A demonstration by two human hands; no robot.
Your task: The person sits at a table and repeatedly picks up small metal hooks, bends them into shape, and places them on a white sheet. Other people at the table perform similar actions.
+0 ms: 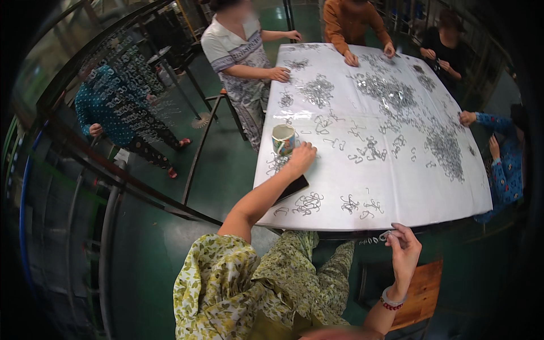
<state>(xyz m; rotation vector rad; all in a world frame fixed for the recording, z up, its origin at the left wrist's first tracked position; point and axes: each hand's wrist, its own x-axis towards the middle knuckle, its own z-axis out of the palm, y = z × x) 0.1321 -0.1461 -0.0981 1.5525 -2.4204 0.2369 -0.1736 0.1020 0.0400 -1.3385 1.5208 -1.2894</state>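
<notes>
The wide fisheye view looks steeply down and forward from the person's head. Green-patterned clothing (218, 277) lies close below it, the right hand (402, 242) and left hand (304, 157) farther out, and the bench (419, 198) stretches away ahead, its edges bowing near the view's dark rim.

White-covered surface (396, 190), creased. Wire hooks (391, 93) lie in piles and loose scatters, biggest pile toward far side. Patterned cup (285, 141) near left edge; flat dark thing (294, 187) nearer, partly hidden.
</notes>
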